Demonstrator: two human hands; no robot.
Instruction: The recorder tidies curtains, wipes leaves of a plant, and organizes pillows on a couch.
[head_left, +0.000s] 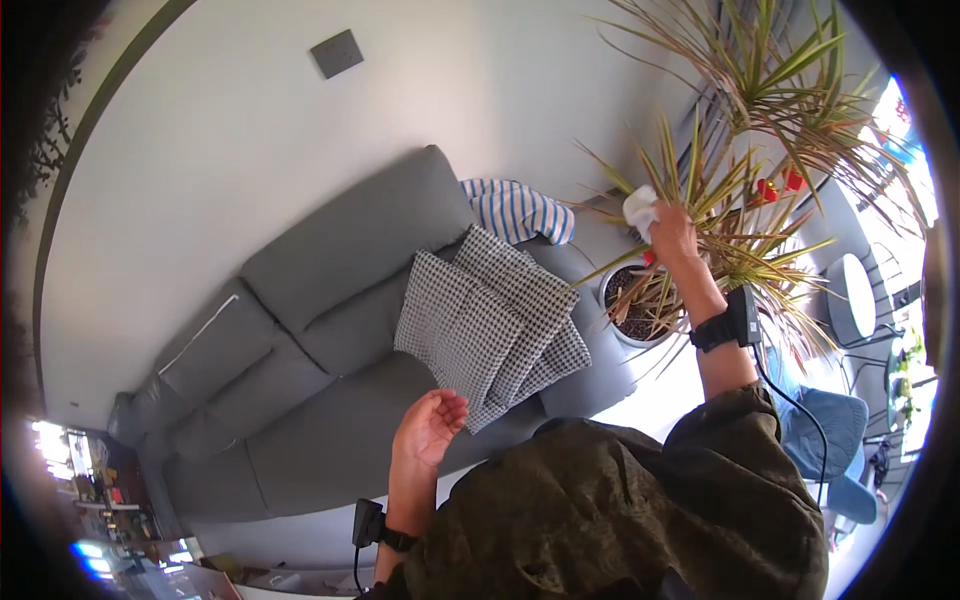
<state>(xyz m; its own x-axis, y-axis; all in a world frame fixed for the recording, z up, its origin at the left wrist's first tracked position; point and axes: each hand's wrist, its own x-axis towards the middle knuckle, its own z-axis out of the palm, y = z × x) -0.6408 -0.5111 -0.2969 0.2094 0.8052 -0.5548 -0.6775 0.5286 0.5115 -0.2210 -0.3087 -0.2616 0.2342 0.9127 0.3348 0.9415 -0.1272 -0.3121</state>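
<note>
In my right hand (673, 231) is a crumpled white cloth or tissue (640, 210), held up among the long narrow leaves of a potted dracaena (720, 202). Below that hand stands the plant's round pot (609, 300), filled with dark pebbles. My left hand (433, 429) is empty, palm up with the fingers loosely curled and apart. It hovers near the lower edge of the houndstooth cushions (469, 330), which lean together at the right end of a grey sofa (330, 450).
Behind the sofa arm lies a blue-and-white striped cloth (517, 210). Small red ornaments (766, 190) hang in the plant. Right of it are a blue chair (825, 427) and a round white-topped table (851, 296). Cables run from straps on both my wrists.
</note>
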